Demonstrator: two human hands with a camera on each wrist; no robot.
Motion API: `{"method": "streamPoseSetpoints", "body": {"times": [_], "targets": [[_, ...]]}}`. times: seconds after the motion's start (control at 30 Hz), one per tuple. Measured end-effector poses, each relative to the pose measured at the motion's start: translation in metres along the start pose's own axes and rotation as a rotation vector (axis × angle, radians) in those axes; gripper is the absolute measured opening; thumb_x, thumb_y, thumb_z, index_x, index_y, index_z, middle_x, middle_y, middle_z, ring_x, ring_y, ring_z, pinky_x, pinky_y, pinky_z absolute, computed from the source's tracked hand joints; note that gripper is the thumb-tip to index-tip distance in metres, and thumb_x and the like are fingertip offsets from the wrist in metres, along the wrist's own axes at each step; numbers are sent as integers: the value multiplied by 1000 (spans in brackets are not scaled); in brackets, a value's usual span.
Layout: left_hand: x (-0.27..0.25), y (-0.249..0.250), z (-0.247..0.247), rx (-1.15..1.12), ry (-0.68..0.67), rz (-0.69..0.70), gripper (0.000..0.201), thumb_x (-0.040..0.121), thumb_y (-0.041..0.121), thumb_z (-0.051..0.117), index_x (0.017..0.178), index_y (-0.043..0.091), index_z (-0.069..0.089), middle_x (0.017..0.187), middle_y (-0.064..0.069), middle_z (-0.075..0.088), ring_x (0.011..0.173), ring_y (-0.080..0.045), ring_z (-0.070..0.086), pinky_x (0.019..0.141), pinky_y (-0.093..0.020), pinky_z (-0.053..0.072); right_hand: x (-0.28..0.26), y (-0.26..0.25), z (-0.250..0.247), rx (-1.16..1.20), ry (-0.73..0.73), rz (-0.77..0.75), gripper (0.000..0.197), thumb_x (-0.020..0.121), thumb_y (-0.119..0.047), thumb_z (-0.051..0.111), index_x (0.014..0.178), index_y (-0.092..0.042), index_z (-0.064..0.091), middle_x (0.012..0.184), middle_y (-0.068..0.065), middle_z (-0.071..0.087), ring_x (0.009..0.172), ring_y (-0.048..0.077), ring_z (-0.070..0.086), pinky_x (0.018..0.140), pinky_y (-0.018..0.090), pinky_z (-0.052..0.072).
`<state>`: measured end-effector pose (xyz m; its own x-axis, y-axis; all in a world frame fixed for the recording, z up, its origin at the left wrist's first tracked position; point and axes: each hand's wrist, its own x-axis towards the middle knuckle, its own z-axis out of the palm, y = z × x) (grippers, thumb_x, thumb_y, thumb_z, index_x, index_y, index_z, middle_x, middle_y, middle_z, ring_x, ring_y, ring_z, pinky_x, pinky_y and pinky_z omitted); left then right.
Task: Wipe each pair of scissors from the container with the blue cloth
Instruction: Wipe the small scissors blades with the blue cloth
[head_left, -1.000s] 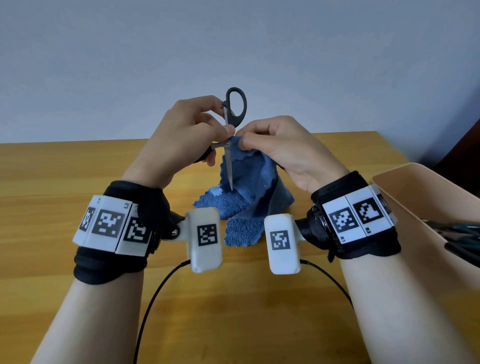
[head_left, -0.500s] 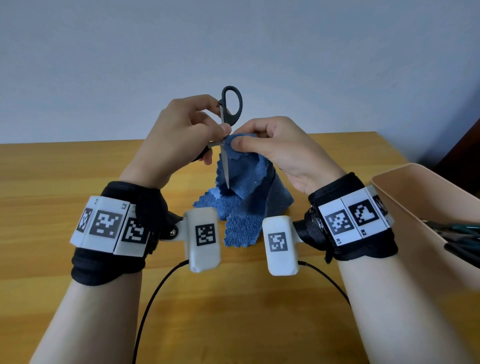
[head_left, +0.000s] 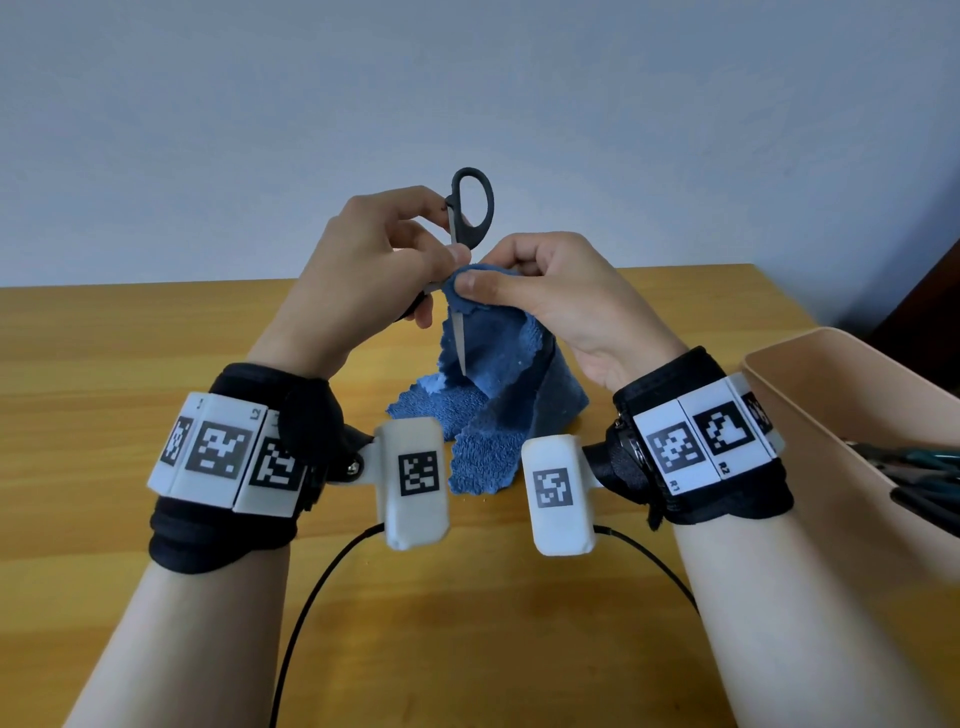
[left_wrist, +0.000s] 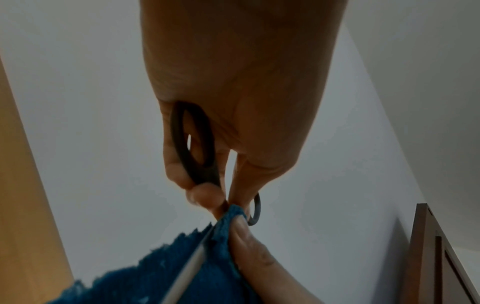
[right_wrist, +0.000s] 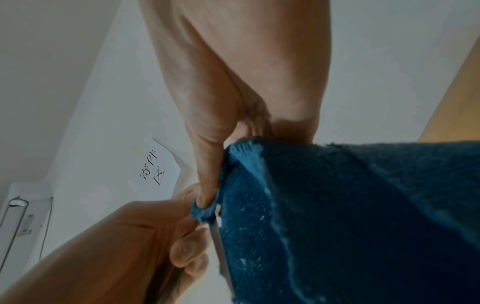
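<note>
Blue terry cloth (head_left: 498, 374) is soft and floppy, so I've got a fold of it pinched in my right hand (head_left: 561, 301) up near the pivot of the scissors (head_left: 465, 244), and the rest just droops down to the wooden table (head_left: 104, 364) at about 6 o'clock from my fingers. My left hand (head_left: 363, 270) grips the scissors by the black handle area, one loop sticking up at 12 o'clock, the bare blade pointing straight down into the cloth. They look opened wide, with the other blade angled off under my left hand.

Handling-wise: I'd guess they're light but stiff, steel likely slick and the point sharp, so I reckon the handle end is the place to hold and the cloth should stay between my fingertips and the edge. Pinch through the fabric, slide toward the tip, don't drag bare skin along it.

Over at 3 o'clock there's the beige container (head_left: 810, 395), with more scissors (head_left: 914, 467) lying inside. I can make out dark and teal handles, can't count them from here.
</note>
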<state>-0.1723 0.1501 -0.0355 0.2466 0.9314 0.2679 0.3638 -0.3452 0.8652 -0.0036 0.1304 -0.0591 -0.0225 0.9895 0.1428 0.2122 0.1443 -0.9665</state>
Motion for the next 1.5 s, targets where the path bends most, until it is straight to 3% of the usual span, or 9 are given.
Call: {"method": "streamPoseSetpoints", "body": {"times": [0.2, 0.4, 0.6, 0.73, 0.9, 1.07, 1.23, 1.37, 1.5], "targets": [[1, -3, -2, -4, 7, -26, 7, 93, 13, 67, 99, 16, 64, 66, 4, 63, 44, -16, 53, 48, -16, 42, 0, -3, -1, -64, -37, -7, 13, 89, -4, 63, 90, -10, 75, 88, 11, 73, 78, 10, 66, 73, 21, 52], [0, 0, 0, -12, -15, -16, 10, 93, 13, 67, 93, 21, 63, 64, 4, 61, 43, -16, 52, 47, -17, 42, -1, -2, 2, -24, -14, -11, 12, 82, -15, 80, 83, -8, 69, 85, 13, 72, 75, 16, 66, 73, 28, 51], [1, -3, 0, 11, -3, -19, 8, 93, 14, 68, 100, 15, 64, 65, 5, 62, 44, -17, 54, 51, -23, 42, -1, -3, -2, -94, -37, 8, 10, 88, -5, 65, 89, -9, 74, 82, 7, 73, 75, 11, 66, 71, 22, 52], [-1, 0, 0, 3, -24, -7, 6, 93, 13, 67, 98, 16, 65, 64, 5, 60, 45, -18, 53, 50, -20, 42, -2, -2, 1, -45, -31, -3, 11, 86, -14, 74, 91, -4, 72, 88, 19, 73, 76, 16, 65, 74, 28, 50], [-2, 0, -4, 9, -38, -9, 11, 94, 14, 68, 91, 22, 61, 72, -1, 62, 45, -17, 53, 49, -19, 38, -1, -3, -2, -102, -54, -4, 13, 87, -4, 63, 91, -6, 74, 83, 7, 70, 80, 11, 63, 81, 25, 48], [-2, 2, -3, 0, -54, -6, 7, 94, 13, 67, 96, 18, 63, 66, 4, 60, 45, -17, 52, 48, -18, 39, -2, -3, 1, -43, -54, -14, 13, 87, -15, 74, 91, -3, 72, 96, 25, 72, 79, 19, 65, 79, 32, 48], [-4, 2, -8, -8, -39, 14, 10, 94, 14, 68, 95, 21, 62, 72, 1, 61, 46, -18, 51, 57, -26, 38, -2, -5, 0, -31, -72, 0, 7, 89, -10, 68, 93, -4, 71, 85, 9, 69, 78, 14, 63, 77, 26, 47], [-4, 1, -15, -35, -22, 29, 12, 94, 13, 69, 92, 24, 64, 72, -1, 60, 45, -17, 50, 60, -30, 39, -3, -6, -4, -8, -72, 1, 9, 90, -9, 68, 92, 0, 68, 84, 11, 65, 77, 15, 60, 75, 23, 45], [-3, 0, -12, -29, -47, 62, 12, 95, 13, 67, 107, 12, 64, 75, 0, 61, 45, -18, 50, 56, -24, 39, -5, -8, -10, 21, -92, -22, 2, 90, -6, 68, 91, -4, 69, 82, 6, 68, 76, 11, 63, 73, 17, 48]]}}
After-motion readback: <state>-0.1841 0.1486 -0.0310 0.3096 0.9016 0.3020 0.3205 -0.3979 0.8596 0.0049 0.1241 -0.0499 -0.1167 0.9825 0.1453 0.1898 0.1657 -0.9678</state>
